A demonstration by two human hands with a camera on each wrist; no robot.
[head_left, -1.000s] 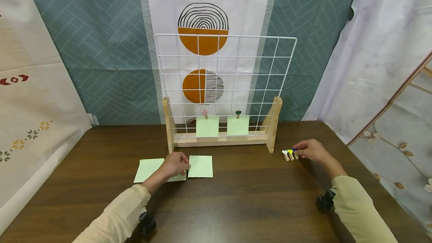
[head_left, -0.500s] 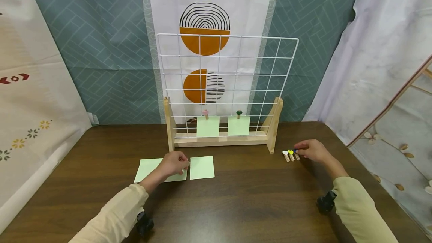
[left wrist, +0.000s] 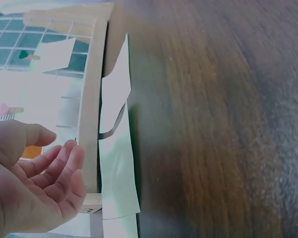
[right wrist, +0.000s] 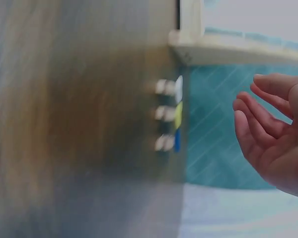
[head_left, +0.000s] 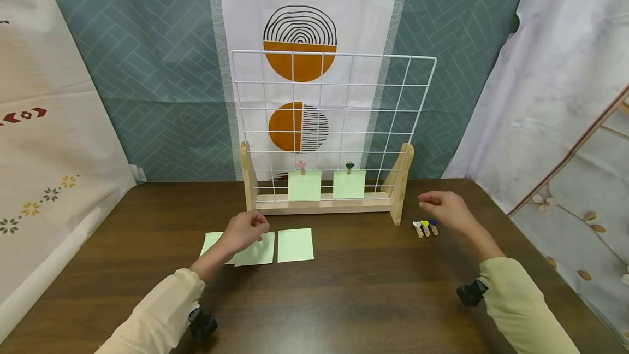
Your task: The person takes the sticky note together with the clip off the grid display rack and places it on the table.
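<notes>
Above the pale green paper squares my left hand (head_left: 245, 230) hovers with loosely bent fingers and holds nothing, as the left wrist view also shows. One square (head_left: 295, 245) lies on its right; a middle square (head_left: 260, 250) and a left square (head_left: 211, 240) are partly behind the hand. My right hand (head_left: 448, 209), empty too, is raised just above three small wooden clothespins with heart tops: white (head_left: 417, 227), yellow (head_left: 425, 226) and blue (head_left: 433, 225). In the right wrist view, thumb and fingers (right wrist: 248, 116) stand apart.
A white wire grid (head_left: 334, 109) in a wooden stand (head_left: 319, 208) rises at the back of the brown table (head_left: 344, 299). Two green squares hang low on it, the left (head_left: 304, 187) by a pink-heart clothespin (head_left: 301, 166), the right (head_left: 349, 186) by a green-heart one (head_left: 350, 167).
My left hand has drawn back leftward and lifted off the papers, after the right square shifted slightly. My right hand has let go of the blue clothespin and risen.
</notes>
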